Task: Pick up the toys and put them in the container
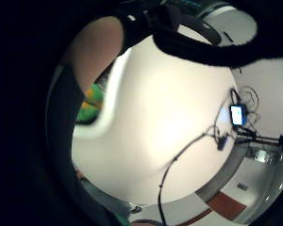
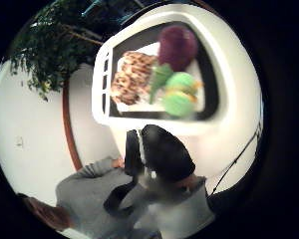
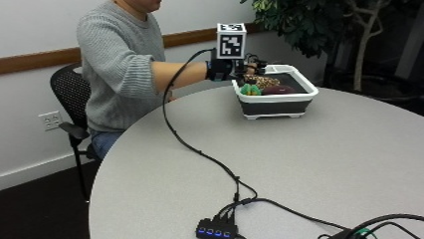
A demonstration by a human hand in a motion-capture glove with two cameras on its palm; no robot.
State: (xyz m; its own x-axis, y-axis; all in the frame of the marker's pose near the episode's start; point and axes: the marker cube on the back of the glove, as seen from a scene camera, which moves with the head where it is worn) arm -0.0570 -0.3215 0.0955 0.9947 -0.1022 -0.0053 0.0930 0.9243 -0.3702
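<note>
**Toys lie in the container; gloved hand held above its near corner**

Toys sit inside the container [image 3: 275,102], a white-rimmed tub with dark walls that stands on the round grey table [image 3: 318,164] on the side nearest the seated person. Seen from the outside camera, a green toy [image 3: 250,89] lies at the end of the tub closest to the person, a dark purple toy [image 3: 279,90] lies beside it toward the middle, and a brown patterned toy [image 3: 265,81] lies behind them.

The thumb-side palm camera looks down into the tub and shows the same set: the purple toy against one wall, two round green pieces close together, a green leaf-shaped piece between them and the purple one, and the brown grilled-looking toy next to the slotted end of the rim. All rest on a pale insert in the bottom of the tub.

The right hand [image 3: 228,69] is raised over the tub's corner nearest the person, forearm stretched out level from the grey sleeve [image 3: 126,64]. Whether its fingers are open or curled cannot be told from these views, nor whether it holds anything.

A black cable [image 3: 199,149] trails from the glove across the table to a small hub [image 3: 215,230] at the near edge. A leafy plant [image 3: 311,22] stands behind the table.
</note>
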